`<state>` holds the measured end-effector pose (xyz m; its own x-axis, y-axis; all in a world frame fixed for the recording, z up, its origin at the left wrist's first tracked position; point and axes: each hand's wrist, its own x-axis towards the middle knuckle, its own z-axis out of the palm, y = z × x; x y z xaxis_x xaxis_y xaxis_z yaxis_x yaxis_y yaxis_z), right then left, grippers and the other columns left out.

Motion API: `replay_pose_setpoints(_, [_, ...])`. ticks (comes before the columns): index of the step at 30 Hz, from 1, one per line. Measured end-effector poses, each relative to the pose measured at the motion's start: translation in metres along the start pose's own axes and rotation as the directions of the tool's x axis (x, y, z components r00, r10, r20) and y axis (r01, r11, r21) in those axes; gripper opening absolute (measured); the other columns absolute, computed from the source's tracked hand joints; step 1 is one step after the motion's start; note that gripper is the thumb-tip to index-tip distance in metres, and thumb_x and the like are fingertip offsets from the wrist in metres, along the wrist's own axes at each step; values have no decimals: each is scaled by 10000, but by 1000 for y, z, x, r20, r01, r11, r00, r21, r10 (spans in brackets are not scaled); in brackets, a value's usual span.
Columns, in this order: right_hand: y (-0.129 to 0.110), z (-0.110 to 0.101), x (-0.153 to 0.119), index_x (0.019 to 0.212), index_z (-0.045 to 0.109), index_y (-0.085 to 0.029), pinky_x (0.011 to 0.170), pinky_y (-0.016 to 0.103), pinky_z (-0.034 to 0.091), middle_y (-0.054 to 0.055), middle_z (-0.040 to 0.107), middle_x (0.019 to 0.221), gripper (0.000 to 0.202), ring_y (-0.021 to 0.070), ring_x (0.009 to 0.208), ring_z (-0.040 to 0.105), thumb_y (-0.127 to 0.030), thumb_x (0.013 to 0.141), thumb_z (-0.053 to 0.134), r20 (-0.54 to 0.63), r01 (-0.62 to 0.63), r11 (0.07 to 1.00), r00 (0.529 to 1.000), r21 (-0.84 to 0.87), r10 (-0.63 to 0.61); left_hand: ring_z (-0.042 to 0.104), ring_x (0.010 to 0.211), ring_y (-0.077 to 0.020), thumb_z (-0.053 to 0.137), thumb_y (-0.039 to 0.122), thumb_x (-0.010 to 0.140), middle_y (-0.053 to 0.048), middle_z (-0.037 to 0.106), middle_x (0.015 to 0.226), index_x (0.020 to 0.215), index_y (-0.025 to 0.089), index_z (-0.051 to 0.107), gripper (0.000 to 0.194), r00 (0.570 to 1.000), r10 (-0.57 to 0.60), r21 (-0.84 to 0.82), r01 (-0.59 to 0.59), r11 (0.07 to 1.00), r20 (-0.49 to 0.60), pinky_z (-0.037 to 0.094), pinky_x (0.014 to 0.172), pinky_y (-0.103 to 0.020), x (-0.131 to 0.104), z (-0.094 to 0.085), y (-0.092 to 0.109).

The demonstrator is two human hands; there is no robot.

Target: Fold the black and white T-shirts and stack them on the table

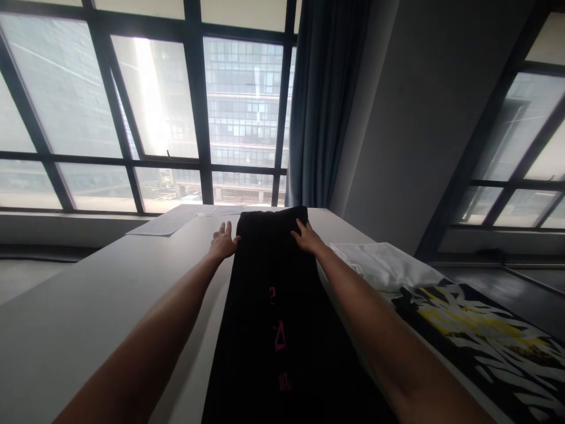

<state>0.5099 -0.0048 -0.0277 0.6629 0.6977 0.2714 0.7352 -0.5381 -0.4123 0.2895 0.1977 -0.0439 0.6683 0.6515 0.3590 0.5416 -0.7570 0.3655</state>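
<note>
A long black garment (273, 265) with small pink printing down its middle lies lengthwise before me, its far end a thick, bunched band. I cannot tell what kind of garment it is. My left hand (224, 240) is at the far left corner, fingers spread above the table and thumb touching the cloth's edge. At the far right corner, my right hand (307, 237) rests on the edge with thumb and forefinger apart on the black cloth; its other fingers are hidden.
The garment lies on a white table (145, 277). Paper sheets (165, 222) lie at its far left. To the right are folded white cloth (388, 265) and a black, white and yellow patterned cloth (481, 335). Behind stand windows (242, 106) and a blue-grey curtain (324, 106).
</note>
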Motion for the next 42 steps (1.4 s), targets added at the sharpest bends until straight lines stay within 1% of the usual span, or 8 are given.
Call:
replay_pose_setpoints(4, [-6,-1,-38,1559,277,-196,1128,545,281,209,176,1618,742,402,1427,322,-602,955,422,135,-70,990,987,-119,86,288,1456,-373,391,449,970,-160,345,1587,1463,180,441,564,986,74,31,-79,996,151,293,1129,-562,-40,5,0])
replay_pose_setpoints(11, [5,-7,-158,1534,341,-170,1162,438,284,164,230,1617,695,312,1456,300,-545,959,445,342,150,978,935,-144,-93,256,1484,-303,364,578,953,-92,273,1623,1500,216,399,657,874,289,-20,-306,952,391,235,1180,-470,-143,6,22])
replay_pose_setpoints(16, [6,-24,-225,1497,414,-142,1172,417,291,152,285,1599,561,293,1447,324,-296,959,451,399,208,966,908,-153,-132,173,1509,-289,350,642,945,-66,234,1636,1520,276,353,682,789,418,-106,-418,902,450,124,1209,-501,-202,-10,21])
replay_pose_setpoints(19, [5,-45,-250,1449,486,-143,1172,367,303,138,378,1554,628,270,1412,389,-110,825,542,417,225,968,895,-110,-161,165,1511,-290,419,607,941,-74,238,1633,1509,262,378,665,739,478,-196,-441,876,474,143,1215,-493,-228,-30,14])
replay_pose_setpoints(26, [12,-82,-289,1563,265,-195,1205,402,228,142,79,1650,1070,331,1492,189,-222,628,784,657,217,976,737,-5,-160,212,1498,-298,581,365,912,-43,293,1622,1443,321,480,542,622,572,-432,-381,818,535,224,1202,-513,-267,-84,-10])
replay_pose_setpoints(31, [-8,-92,-304,1462,475,-293,1184,474,253,96,186,1637,898,357,1479,219,-161,620,758,640,338,930,686,142,-347,191,1496,-352,736,196,737,-16,243,1642,1410,393,499,740,480,607,-469,-386,795,634,280,1161,-562,-278,-113,-12])
replay_pose_setpoints(37, [-32,-115,-313,1092,766,-274,1201,572,54,70,656,1287,425,317,1375,436,-120,705,682,654,410,823,505,392,-563,530,1181,-320,878,439,587,-72,542,1318,1093,296,711,552,501,678,-468,-492,734,537,469,1009,-458,-287,-114,14])
replay_pose_setpoints(42, [-13,-127,-307,975,791,-208,1194,548,139,101,736,1121,226,299,1231,586,-273,763,747,610,326,777,485,539,-626,576,969,-239,840,449,660,-43,613,1020,869,263,756,292,496,737,-494,-547,676,459,501,912,-374,-294,-107,24])
